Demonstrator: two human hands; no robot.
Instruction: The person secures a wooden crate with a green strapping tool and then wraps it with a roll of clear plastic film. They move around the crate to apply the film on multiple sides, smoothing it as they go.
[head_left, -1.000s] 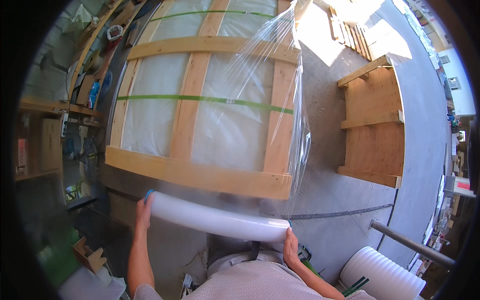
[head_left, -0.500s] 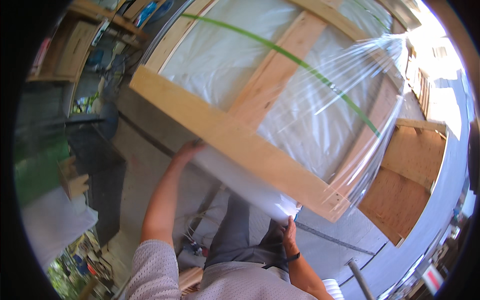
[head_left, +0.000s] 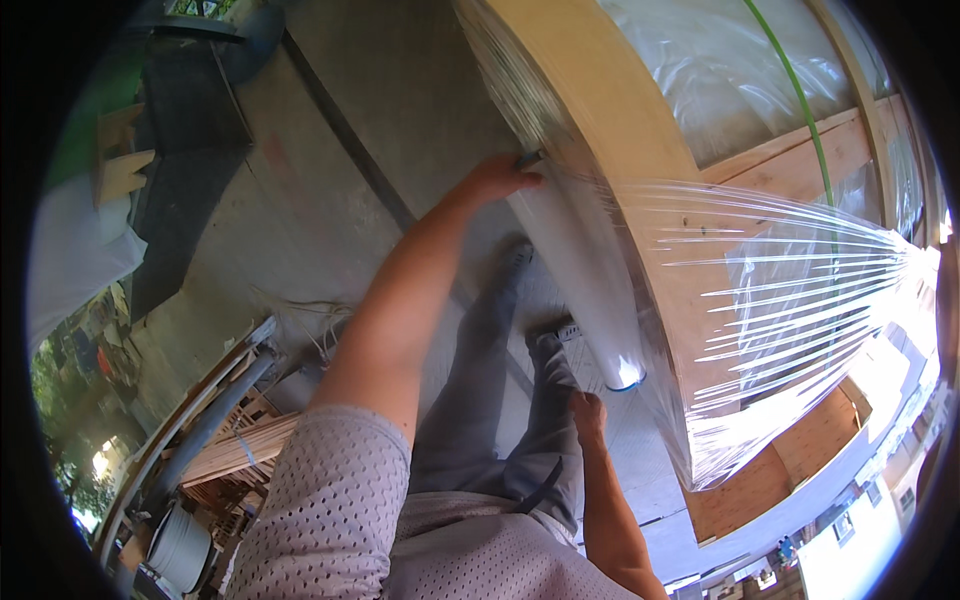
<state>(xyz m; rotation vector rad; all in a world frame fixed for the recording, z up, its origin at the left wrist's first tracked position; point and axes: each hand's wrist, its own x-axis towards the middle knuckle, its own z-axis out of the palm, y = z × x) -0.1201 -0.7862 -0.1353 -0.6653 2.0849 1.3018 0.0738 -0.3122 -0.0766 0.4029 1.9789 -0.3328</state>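
Note:
My left hand (head_left: 503, 178) is closed round the dark core end of a roll of clear stretch film (head_left: 580, 250), which hangs slanted in front of my legs. Film runs from the roll along the side of a large wooden crate (head_left: 640, 130), whose contents show under clear plastic. Near the roll's lower end, by my thigh, my right hand (head_left: 588, 412) is curled closed and apart from the roll. Its fingers are partly hidden, so anything inside them cannot be seen. A bunched fan of stretched film (head_left: 800, 300) crosses the crate's near corner.
A green strap (head_left: 800, 100) runs over the crate. An open plywood box (head_left: 770, 490) lies beyond its near corner. To the left stands a dark panel-like block (head_left: 185, 170); at lower left are stacked wood strips (head_left: 240, 450) and a white bucket (head_left: 180, 545). Concrete floor (head_left: 330, 220) lies between.
My view has turned, and the crate now sits farther right. The roll has swung to a steeper slant, with my left hand still on its end. My right hand has come off the lower end.

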